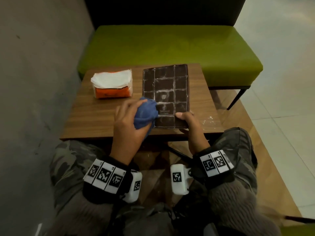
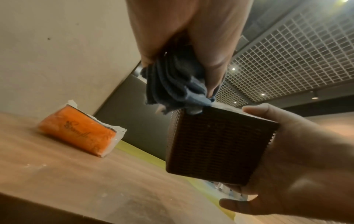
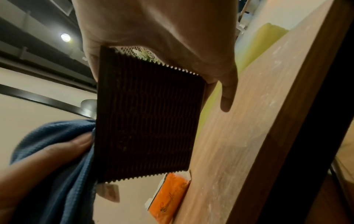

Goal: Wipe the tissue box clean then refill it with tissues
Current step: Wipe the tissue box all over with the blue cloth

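A dark brown tissue box [image 1: 166,94] lies on the wooden table [image 1: 95,116], its gridded upper face streaked with white dust. My left hand [image 1: 129,120] grips a bunched blue cloth [image 1: 145,113] and presses it on the box's near left corner. The cloth [image 2: 172,84] meets the top edge of the box [image 2: 214,145] in the left wrist view. My right hand [image 1: 187,120] grips the box's near right corner, thumb on top. The right wrist view shows the ribbed end of the box [image 3: 149,115] and the cloth [image 3: 57,151]. An orange tissue pack [image 1: 112,84] lies at the table's far left, white tissues showing on top.
White dust [image 1: 208,120] speckles the table right of the box. A green upholstered bench [image 1: 170,48] stands beyond the table, a grey wall [image 1: 34,65] on the left. My knees sit under the table's near edge.
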Available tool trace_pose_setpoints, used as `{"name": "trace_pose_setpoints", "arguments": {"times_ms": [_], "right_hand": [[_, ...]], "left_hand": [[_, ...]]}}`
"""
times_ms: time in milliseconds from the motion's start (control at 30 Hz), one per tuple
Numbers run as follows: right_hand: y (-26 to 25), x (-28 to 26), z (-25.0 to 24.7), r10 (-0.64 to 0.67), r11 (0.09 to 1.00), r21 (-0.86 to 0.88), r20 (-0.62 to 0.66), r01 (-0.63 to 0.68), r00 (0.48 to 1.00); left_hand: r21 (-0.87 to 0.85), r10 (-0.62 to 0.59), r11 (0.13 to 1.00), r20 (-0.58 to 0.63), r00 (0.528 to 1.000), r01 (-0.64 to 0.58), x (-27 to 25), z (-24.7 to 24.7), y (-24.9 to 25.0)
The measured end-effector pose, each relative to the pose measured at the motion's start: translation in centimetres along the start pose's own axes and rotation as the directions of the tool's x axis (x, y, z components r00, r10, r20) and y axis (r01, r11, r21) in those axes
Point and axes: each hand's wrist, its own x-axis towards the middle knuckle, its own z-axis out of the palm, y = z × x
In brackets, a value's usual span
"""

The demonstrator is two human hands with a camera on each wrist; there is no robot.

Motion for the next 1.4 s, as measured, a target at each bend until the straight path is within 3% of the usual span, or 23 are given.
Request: {"name": "trace_pose_setpoints", "arguments": {"times_ms": [100, 167, 367, 533, 700, 867, 1033, 1200, 1400], "right_hand": [[0.1, 0.1, -0.4, 0.005, 0.999, 0.035, -0.08, -0.003, 0.997], [0.2, -0.1, -0.6, -0.007, 0.999, 0.032, -0.124, 0.011, 0.992], [0.6, -0.1, -0.5, -0.075, 0.997, 0.019, -0.098, 0.077, 0.992], [0.6, 0.0, -1.0, -0.097, 0.993, 0.056, -0.121, 0.104, 0.988], [0.9, -0.1, -0.5, -0.152, 0.986, 0.043, -0.148, 0.16, 0.977], [1.4, -0.2, 0.0, -0.194, 0.979, 0.034, -0.157, 0.202, 0.968], [1.7, -0.3, 0.1, -0.237, 0.97, 0.021, -0.144, 0.242, 0.961], [2.0, -0.2, 0.6, -0.259, 0.966, -0.054, -0.156, 0.253, 0.953], [1.8, -0.3, 0.7, -0.34, 0.94, -0.077, -0.156, 0.331, 0.927]], "left_hand": [[0.093, 0.157, 0.979, 0.215, 0.964, -0.18, -1.2, 0.0, 0.9], [0.085, 0.174, 0.974, 0.302, 0.937, -0.209, -1.8, -0.2, 0.9], [0.162, 0.021, 0.986, 0.164, 0.986, -0.048, -1.4, -0.1, 1.1], [0.208, 0.072, 0.968, 0.303, 0.95, -0.139, -2.3, -0.5, 1.3], [0.193, -0.02, 0.981, 0.148, 0.989, -0.009, -1.8, -0.4, 0.6], [0.133, 0.056, 0.987, 0.217, 0.974, -0.087, -2.9, 0.7, 2.3], [0.167, -0.055, 0.985, 0.126, 0.991, 0.034, -1.7, 0.3, 1.3], [0.121, 0.097, 0.984, 0.255, 0.962, -0.132, -2.5, 0.8, 3.2], [0.15, -0.012, 0.989, 0.11, 0.994, -0.005, -1.9, 0.4, 1.9]]}}
